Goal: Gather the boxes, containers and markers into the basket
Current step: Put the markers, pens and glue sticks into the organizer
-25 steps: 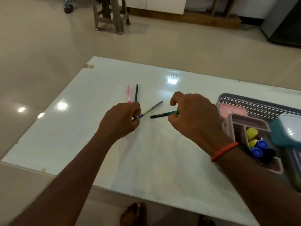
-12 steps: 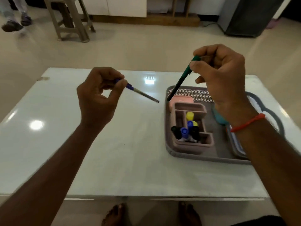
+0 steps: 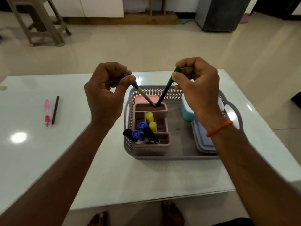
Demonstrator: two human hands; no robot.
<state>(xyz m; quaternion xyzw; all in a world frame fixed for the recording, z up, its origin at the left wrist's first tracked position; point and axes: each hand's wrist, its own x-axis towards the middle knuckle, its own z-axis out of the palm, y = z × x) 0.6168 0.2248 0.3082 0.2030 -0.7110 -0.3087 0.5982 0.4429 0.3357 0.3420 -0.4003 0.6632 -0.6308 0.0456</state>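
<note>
On the white table sits a grey perforated basket, holding a pink divided organizer, a teal container and a flat lidded box. Above the basket, the left hand pinches a blue-capped pen and the right hand pinches a green-capped pen; both pens slant down so their tips meet inside the organizer's far compartment. Yellow, blue and black markers stand in its nearer compartments. Well to the left, a pink pen and a black pen lie side by side on the table.
</note>
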